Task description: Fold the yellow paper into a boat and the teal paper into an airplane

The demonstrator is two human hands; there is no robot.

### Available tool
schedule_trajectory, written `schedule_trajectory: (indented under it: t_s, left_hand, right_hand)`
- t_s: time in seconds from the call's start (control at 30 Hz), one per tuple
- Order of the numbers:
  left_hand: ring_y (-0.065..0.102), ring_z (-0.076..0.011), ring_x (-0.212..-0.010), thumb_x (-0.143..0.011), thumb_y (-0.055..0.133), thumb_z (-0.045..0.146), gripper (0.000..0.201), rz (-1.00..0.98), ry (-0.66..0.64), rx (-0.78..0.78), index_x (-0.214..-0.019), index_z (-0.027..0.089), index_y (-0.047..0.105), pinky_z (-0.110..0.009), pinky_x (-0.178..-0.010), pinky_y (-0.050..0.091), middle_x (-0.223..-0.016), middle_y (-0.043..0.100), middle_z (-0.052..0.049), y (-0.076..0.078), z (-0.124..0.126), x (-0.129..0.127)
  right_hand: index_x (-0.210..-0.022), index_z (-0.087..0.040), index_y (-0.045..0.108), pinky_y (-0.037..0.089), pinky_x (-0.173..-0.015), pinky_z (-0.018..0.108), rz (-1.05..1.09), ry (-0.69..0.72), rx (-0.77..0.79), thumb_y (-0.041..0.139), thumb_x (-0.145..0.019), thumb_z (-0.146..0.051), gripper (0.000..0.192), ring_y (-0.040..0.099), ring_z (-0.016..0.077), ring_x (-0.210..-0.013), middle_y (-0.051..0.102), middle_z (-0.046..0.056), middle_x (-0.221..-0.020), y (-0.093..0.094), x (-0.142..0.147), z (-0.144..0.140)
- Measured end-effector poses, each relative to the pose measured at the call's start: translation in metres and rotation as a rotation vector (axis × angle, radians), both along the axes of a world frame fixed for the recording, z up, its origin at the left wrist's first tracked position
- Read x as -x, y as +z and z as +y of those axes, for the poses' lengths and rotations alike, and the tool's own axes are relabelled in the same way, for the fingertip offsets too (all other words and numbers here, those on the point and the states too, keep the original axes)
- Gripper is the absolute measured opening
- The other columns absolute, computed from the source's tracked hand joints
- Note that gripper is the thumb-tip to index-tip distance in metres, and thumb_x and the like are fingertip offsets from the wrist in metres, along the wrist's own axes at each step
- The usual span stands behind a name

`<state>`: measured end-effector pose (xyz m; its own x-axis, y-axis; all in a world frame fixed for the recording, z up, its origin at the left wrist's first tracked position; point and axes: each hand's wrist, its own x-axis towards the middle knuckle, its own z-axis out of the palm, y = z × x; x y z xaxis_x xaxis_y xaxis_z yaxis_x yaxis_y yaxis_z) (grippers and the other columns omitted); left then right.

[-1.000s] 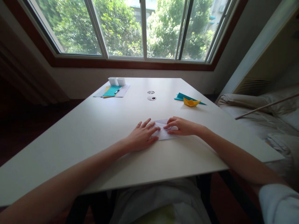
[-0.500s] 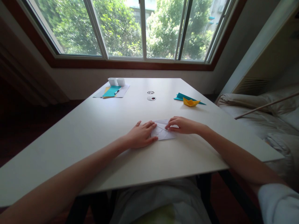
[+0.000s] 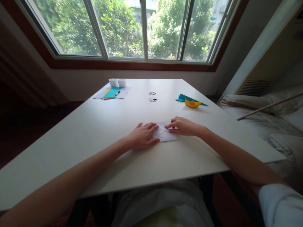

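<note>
A folded white sheet of paper [image 3: 164,135] lies on the table in front of me, with crease lines and a flap across its top. My left hand [image 3: 145,136] rests flat over its left side, fingers spread, thumb at the lower edge. From the right, my right hand [image 3: 182,126] touches the paper's upper part. Its index finger is stretched out along the fold, and the thumb sits a little apart below it. Part of the paper's left and right edges is hidden under the hands.
Beyond my right hand stand a yellow paper boat [image 3: 193,103] and a teal folded paper plane [image 3: 183,98]. At the far left are teal sheets [image 3: 112,92], a marker [image 3: 118,92] and two white boxes [image 3: 121,83]. Round metal-rimmed inserts [image 3: 152,99] sit mid-table [image 3: 132,110].
My right index finger has straightened and slid slightly left along the fold, out of a closer pinch. My left hand stays in place on the paper.
</note>
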<state>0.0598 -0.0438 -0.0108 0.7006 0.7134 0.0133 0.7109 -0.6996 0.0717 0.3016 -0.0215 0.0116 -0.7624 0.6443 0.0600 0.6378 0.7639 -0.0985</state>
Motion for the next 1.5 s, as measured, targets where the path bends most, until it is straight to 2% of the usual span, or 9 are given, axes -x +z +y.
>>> schedule_trajectory:
  t_s: [0.23, 0.4, 0.53, 0.67, 0.8, 0.93, 1.1, 1.37, 1.5]
  left_hand:
    - [0.03, -0.0276, -0.127, -0.085, 0.026, 0.059, 0.065, 0.0, 0.001, 0.019, -0.136, 0.019, 0.026, -0.051, -0.1, 0.021, -0.14, 0.031, -0.014, -0.002, -0.001, 0.001]
    - [0.03, -0.0277, -0.126, -0.085, 0.028, 0.059, 0.063, 0.001, 0.027, 0.012, -0.135, 0.021, 0.028, -0.049, -0.101, 0.02, -0.14, 0.032, -0.013, -0.001, 0.0, 0.001]
    - [0.031, -0.0278, -0.126, -0.085, 0.027, 0.058, 0.061, 0.0, 0.072, -0.028, -0.134, 0.021, 0.031, -0.046, -0.101, 0.021, -0.139, 0.033, -0.013, 0.0, 0.001, 0.001]
    - [0.037, -0.0269, -0.121, -0.087, 0.026, 0.057, 0.059, -0.01, 0.071, -0.069, -0.13, 0.018, 0.037, -0.043, -0.098, 0.025, -0.133, 0.041, -0.013, 0.004, 0.003, 0.002]
    - [0.05, -0.024, -0.102, -0.09, 0.026, 0.048, 0.047, -0.039, 0.075, -0.094, -0.119, 0.019, 0.051, -0.04, -0.088, 0.035, -0.111, 0.055, -0.011, 0.01, 0.003, 0.002]
    - [0.051, -0.0223, -0.094, -0.09, 0.033, 0.042, 0.037, -0.093, 0.015, -0.067, -0.107, 0.025, 0.061, -0.038, -0.084, 0.038, -0.096, 0.056, -0.008, 0.017, -0.002, 0.001]
    - [0.046, -0.0206, -0.103, -0.088, 0.041, 0.036, 0.027, -0.197, -0.141, -0.009, -0.098, 0.027, 0.065, -0.033, -0.09, 0.038, -0.105, 0.055, -0.006, 0.021, -0.006, 0.003]
    - [0.043, -0.0219, -0.116, -0.089, 0.039, 0.034, 0.034, -0.167, -0.092, -0.038, -0.121, 0.025, 0.048, -0.037, -0.095, 0.037, -0.126, 0.048, -0.007, 0.003, 0.009, 0.011]
    - [0.039, -0.023, -0.121, -0.089, 0.037, 0.037, 0.035, -0.132, -0.097, -0.075, -0.118, 0.022, 0.05, -0.038, -0.098, 0.034, -0.131, 0.044, -0.008, -0.002, 0.01, 0.011]
  right_hand:
    - [-0.101, -0.025, 0.067, 0.042, -0.064, 0.025, 0.031, 0.041, 0.175, 0.048, -0.085, -0.034, 0.027, 0.058, 0.0163, -0.075, 0.067, 0.005, -0.088, 0.007, -0.023, 0.007]
    - [-0.095, -0.023, 0.069, 0.043, -0.071, 0.03, 0.037, 0.036, -0.02, 0.047, -0.085, -0.031, 0.025, 0.057, 0.0189, -0.08, 0.065, 0.007, -0.088, 0.007, -0.014, 0.002]
    - [-0.118, -0.023, 0.056, 0.041, -0.082, 0.037, 0.099, 0.089, -0.168, 0.047, -0.086, -0.031, 0.034, 0.053, 0.0217, -0.094, 0.06, 0.01, -0.107, 0.002, 0.005, -0.012]
    - [-0.129, -0.018, 0.042, 0.038, -0.089, 0.041, 0.067, 0.08, -0.151, 0.043, -0.087, -0.037, 0.046, 0.047, 0.0253, -0.108, 0.056, 0.012, -0.118, -0.006, 0.018, -0.022]
    - [-0.126, -0.018, 0.047, 0.037, -0.088, 0.043, 0.036, 0.004, -0.124, 0.036, -0.089, -0.04, 0.044, 0.047, 0.027, -0.108, 0.057, 0.011, -0.119, -0.01, 0.018, -0.02]
    - [-0.124, -0.022, 0.049, 0.036, -0.089, 0.044, 0.064, -0.021, -0.1, 0.034, -0.091, -0.037, 0.039, 0.046, 0.026, -0.109, 0.056, 0.008, -0.121, -0.013, 0.013, -0.014]
    - [-0.125, -0.024, 0.048, 0.034, -0.095, 0.04, 0.141, 0.108, 0.003, 0.033, -0.092, -0.031, 0.037, 0.044, 0.0211, -0.114, 0.053, 0.004, -0.126, -0.017, 0.011, -0.009]
    - [-0.133, -0.025, 0.038, 0.028, -0.101, 0.041, 0.097, 0.173, 0.152, 0.046, -0.085, -0.041, 0.052, 0.034, 0.0232, -0.123, 0.042, 0.004, -0.135, -0.012, 0.004, -0.006]
    - [-0.131, -0.027, 0.041, 0.029, -0.1, 0.042, 0.093, 0.126, 0.174, 0.058, -0.074, -0.049, 0.064, 0.031, 0.026, -0.124, 0.043, 0.005, -0.134, -0.004, -0.011, 0.004]
